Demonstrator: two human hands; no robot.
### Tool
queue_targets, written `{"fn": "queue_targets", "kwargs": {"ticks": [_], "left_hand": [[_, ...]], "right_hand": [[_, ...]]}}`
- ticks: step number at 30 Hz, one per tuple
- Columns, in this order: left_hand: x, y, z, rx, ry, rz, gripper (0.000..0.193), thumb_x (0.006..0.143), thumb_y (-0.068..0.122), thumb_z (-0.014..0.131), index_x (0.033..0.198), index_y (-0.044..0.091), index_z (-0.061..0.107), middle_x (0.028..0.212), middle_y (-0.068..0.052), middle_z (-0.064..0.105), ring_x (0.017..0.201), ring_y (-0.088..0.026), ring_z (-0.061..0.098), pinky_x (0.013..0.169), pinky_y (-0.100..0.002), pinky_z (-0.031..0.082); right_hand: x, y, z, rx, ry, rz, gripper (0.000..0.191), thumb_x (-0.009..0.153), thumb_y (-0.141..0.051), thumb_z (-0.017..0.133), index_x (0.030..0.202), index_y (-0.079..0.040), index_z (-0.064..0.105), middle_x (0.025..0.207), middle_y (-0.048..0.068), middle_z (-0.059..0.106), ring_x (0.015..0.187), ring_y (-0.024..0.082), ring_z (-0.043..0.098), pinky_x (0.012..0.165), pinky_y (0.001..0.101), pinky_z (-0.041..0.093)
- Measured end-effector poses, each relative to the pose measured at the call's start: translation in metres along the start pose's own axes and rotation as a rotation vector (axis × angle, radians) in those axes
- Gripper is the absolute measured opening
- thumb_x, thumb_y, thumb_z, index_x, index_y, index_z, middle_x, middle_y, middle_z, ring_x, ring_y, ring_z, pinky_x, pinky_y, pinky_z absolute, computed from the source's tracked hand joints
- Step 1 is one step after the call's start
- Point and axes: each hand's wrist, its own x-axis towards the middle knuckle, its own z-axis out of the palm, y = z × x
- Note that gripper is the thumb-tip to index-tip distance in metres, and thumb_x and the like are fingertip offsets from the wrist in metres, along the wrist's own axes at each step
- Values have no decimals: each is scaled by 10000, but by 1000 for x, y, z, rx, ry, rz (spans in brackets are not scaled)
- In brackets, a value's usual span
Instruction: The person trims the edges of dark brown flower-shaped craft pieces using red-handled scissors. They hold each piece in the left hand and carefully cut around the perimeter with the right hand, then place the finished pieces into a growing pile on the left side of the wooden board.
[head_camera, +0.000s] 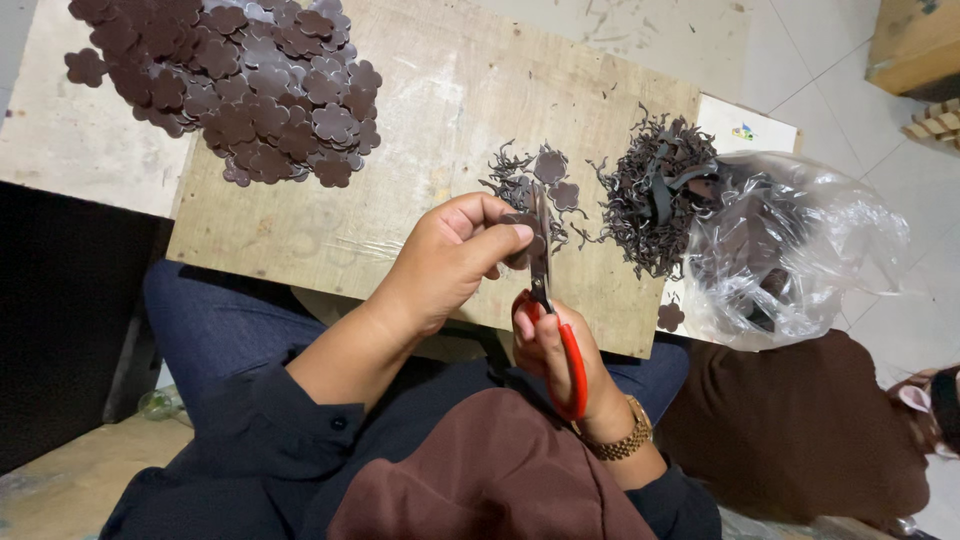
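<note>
at frame centre, the left hand (450, 255) pinched one dark flower-shaped cutout (520, 252); the right hand (550, 350) gripped one pair of red-handled scissors (545, 300). two cutouts (556, 180) lay just above, one large pile (235, 85) upper left.

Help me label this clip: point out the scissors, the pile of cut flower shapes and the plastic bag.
scissors (541, 262): head view, on the blades.
pile of cut flower shapes (235, 85): head view, pile's middle.
plastic bag (800, 250): head view, clear wall.

- Tabletop (420, 90): bare plywood, matt, scuffed and pale.
- Flower-shaped pieces (240, 90), heaped at the tabletop's far left corner: dark brown, smooth, faintly shiny, leather-like.
- Scissors (545, 300): dull metal blades, glossy red plastic handles.
- Bag (800, 250), at the tabletop's right edge: clear, crinkled, glossy plastic.
- Watch (622, 440): gold-coloured metal band.
</note>
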Motion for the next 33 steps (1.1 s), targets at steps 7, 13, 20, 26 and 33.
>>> {"fn": "queue_targets", "kwargs": {"ticks": [7, 13, 20, 26, 33], "left_hand": [[0, -1, -2, -45, 30, -24, 107, 928, 127, 697, 995, 54, 659, 871, -20, 727, 748, -88, 679, 652, -238, 490], [1, -6, -1, -21, 2, -27, 101, 911, 91, 711, 980, 30, 671, 871, -35, 730, 742, -86, 669, 664, -238, 513], [2, -8, -1, -10, -14, -29, 101, 898, 62, 721, 960, -10, 687, 866, -55, 729, 736, -93, 668, 685, -241, 557], [2, -7, 1, 26, -3, -41, 104, 896, 72, 722, 955, -7, 691, 856, -56, 729, 724, -92, 671, 672, -238, 557], [2, -8, 0, 42, 8, -42, 103, 888, 72, 723, 933, -12, 683, 854, -61, 732, 719, -96, 668, 668, -242, 557]], "right_hand": [[0, 0, 0, 25, -50, -34, 553, 1030, -626, 472, 1008, -74, 490, 759, -50, 365, 671, 83, 319, 607, 249, 299], [1, -5, 0, -76, -120, -49, 561, 1045, -626, 435, 1065, -70, 505, 851, -12, 443, 772, 107, 391, 706, 259, 366], [1, -7, -3, -82, -134, -68, 562, 1049, -624, 442, 1058, -64, 497, 846, -14, 433, 768, 108, 392, 704, 258, 372], [0, -9, -5, -131, -136, -93, 581, 1042, -636, 452, 1039, -57, 497, 837, -18, 422, 752, 104, 379, 685, 257, 366], [0, -4, -11, -213, -101, -89, 618, 1021, -666, 452, 1013, -51, 518, 801, -29, 407, 712, 91, 353, 634, 250, 340]]}}
